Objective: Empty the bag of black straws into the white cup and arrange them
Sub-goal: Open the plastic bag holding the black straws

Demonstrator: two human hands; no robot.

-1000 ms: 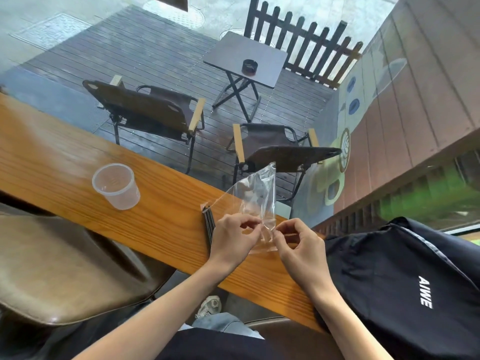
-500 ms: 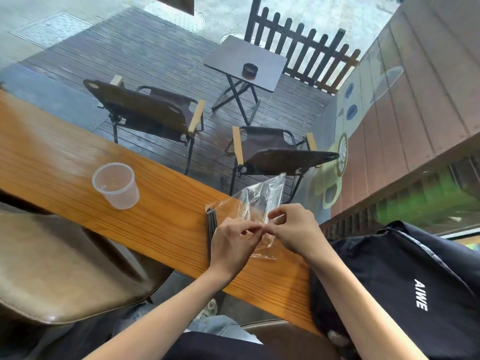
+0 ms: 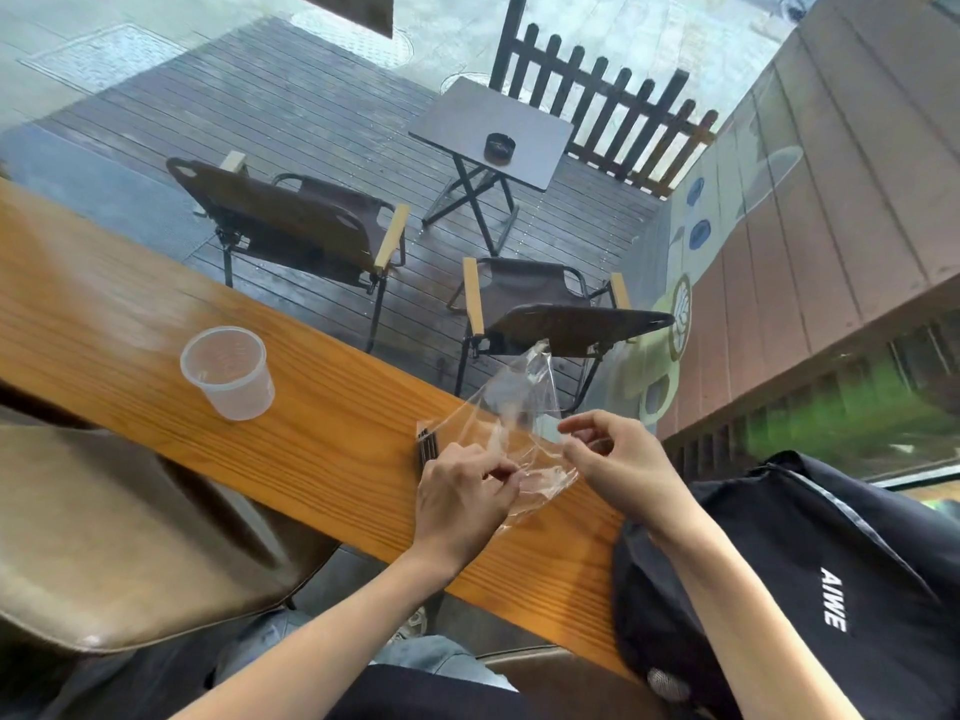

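Both hands pinch the clear bag [image 3: 519,428] at its mouth – left hand [image 3: 462,491] and right hand [image 3: 618,454] pulling opposite edges. Black straws [image 3: 427,449] lie under the left hand, long axis toward the person. White cup [image 3: 228,371] sits well left – left hand nearer.

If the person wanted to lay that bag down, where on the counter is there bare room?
The widest bare stretch of counter lies between the cup and the straws. More bare wood runs left of the cup. It is crowded on the right: both hands, left and right, hold the bag, with the black backpack beside them.
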